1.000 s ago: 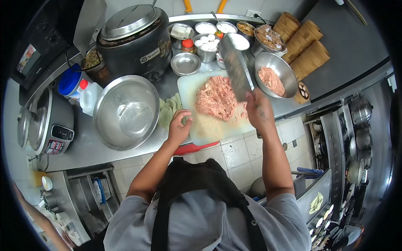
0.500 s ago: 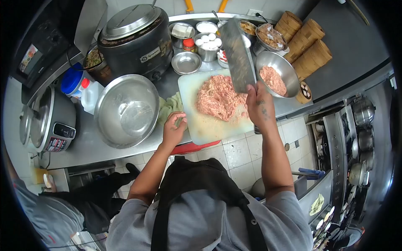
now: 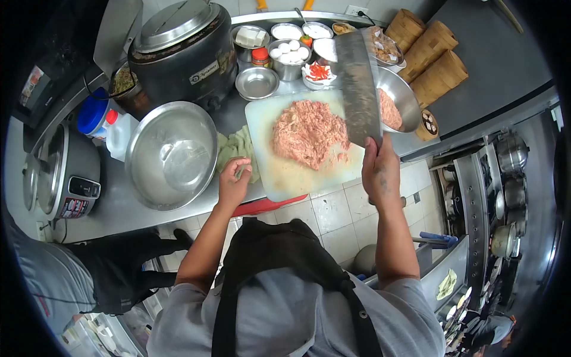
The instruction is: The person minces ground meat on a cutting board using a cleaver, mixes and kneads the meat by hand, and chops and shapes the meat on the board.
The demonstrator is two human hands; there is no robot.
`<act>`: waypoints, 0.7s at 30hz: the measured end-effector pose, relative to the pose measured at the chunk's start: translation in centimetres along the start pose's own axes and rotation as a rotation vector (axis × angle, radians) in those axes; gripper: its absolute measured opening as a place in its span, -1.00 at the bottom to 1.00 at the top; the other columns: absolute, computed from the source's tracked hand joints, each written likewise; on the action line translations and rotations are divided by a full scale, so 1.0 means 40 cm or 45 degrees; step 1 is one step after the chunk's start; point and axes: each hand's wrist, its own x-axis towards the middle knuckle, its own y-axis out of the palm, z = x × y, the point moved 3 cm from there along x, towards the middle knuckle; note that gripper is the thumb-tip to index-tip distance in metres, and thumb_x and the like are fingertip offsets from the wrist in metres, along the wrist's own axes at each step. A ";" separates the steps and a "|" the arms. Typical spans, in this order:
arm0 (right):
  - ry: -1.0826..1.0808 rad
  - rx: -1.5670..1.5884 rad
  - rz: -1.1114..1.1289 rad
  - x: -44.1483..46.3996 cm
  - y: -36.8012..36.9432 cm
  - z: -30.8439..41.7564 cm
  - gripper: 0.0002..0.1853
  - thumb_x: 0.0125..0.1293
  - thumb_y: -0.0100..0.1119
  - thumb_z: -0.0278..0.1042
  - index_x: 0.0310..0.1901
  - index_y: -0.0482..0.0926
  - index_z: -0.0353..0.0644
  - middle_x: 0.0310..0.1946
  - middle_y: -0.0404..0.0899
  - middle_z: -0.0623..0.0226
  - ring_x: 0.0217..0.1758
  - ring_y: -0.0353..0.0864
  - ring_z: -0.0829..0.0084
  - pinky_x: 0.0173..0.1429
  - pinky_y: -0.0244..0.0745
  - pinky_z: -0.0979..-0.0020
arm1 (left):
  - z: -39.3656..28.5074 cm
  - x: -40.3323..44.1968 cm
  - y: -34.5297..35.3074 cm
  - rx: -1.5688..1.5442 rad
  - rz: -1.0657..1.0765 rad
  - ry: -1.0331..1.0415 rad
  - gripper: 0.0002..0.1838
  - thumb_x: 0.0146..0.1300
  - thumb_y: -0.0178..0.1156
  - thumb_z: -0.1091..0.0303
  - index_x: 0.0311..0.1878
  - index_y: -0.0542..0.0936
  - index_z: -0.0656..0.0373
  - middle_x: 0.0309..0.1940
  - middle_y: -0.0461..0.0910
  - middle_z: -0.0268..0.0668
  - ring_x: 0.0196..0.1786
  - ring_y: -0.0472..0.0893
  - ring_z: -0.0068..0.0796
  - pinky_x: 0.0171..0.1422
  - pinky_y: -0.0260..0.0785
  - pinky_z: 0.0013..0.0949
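Note:
A broad cleaver (image 3: 358, 89), its blade smeared with meat, stands raised over the right side of the cutting board (image 3: 279, 185). My right hand (image 3: 381, 172) is closed around its handle. On the white board lies a mound of minced meat (image 3: 310, 134), with small bits scattered at its right. My left hand (image 3: 234, 181) hovers at the board's left edge, beside a pale green cloth (image 3: 234, 149). Its fingers are loosely curled, thumb apart, with nothing between them. Behind the blade, a steel bowl (image 3: 410, 98) with more minced meat (image 3: 389, 112) is partly hidden.
To the left are a large steel bowl (image 3: 143, 172), a white jug (image 3: 121, 140) and a rice cooker (image 3: 56, 172). A black soup warmer (image 3: 184, 71), ingredient pots with eggs (image 3: 290, 53) and bamboo steamers (image 3: 439, 77) line the back. Another person (image 3: 53, 273) stands at lower left.
My right hand has moved right and slightly toward me with the cleaver, whose blade now faces the camera more fully. The view has shifted a little. My left hand keeps its pose.

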 end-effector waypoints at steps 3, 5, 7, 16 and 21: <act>0.218 -0.145 0.058 -0.072 0.120 -0.131 -0.76 0.45 0.01 -0.29 -0.08 0.41 -0.33 -0.41 0.60 -0.19 -0.27 0.62 -0.23 -0.22 0.45 -0.07 | 0.000 -0.002 0.005 -0.023 0.002 -0.004 -0.84 0.33 0.20 0.46 -0.05 0.58 0.25 -0.01 0.60 -0.25 0.11 0.56 -0.44 0.29 0.32 -0.36; 0.047 -0.338 0.641 -0.122 0.229 -0.314 -0.72 0.46 -0.08 -0.24 -0.08 0.44 -0.33 -0.34 0.60 -0.24 -0.16 0.61 -0.23 -0.08 0.49 -0.07 | -0.001 -0.002 0.014 -0.069 -0.001 0.008 -0.84 0.33 0.20 0.46 -0.05 0.58 0.25 -0.01 0.60 -0.25 0.12 0.56 -0.44 0.29 0.32 -0.36; 0.158 -0.311 0.612 -0.099 0.171 -0.260 -0.76 0.43 0.02 -0.26 -0.22 0.47 -0.32 -0.35 0.57 -0.24 -0.18 0.57 -0.29 -0.12 0.45 0.00 | -0.011 0.033 0.019 -0.082 -0.006 0.049 -0.84 0.34 0.20 0.46 -0.05 0.58 0.24 -0.01 0.60 -0.25 0.12 0.56 -0.45 0.30 0.32 -0.36; 0.140 -0.060 -0.107 -0.075 0.078 -0.114 -0.77 0.47 0.03 -0.30 -0.14 0.37 -0.33 -0.44 0.59 -0.19 -0.33 0.60 -0.22 -0.31 0.46 0.04 | 0.000 0.001 0.012 -0.153 -0.017 -0.007 -0.84 0.33 0.20 0.48 -0.06 0.58 0.27 -0.03 0.60 -0.25 0.12 0.56 -0.47 0.31 0.33 -0.36; 0.146 -0.216 0.600 -0.093 0.157 -0.243 -0.76 0.44 0.01 -0.26 -0.18 0.45 -0.32 -0.38 0.58 -0.25 -0.18 0.59 -0.26 -0.12 0.45 -0.06 | 0.015 0.004 -0.002 -0.125 -0.021 -0.040 -0.85 0.34 0.19 0.50 -0.05 0.58 0.27 0.00 0.59 -0.25 0.13 0.56 -0.46 0.31 0.33 -0.37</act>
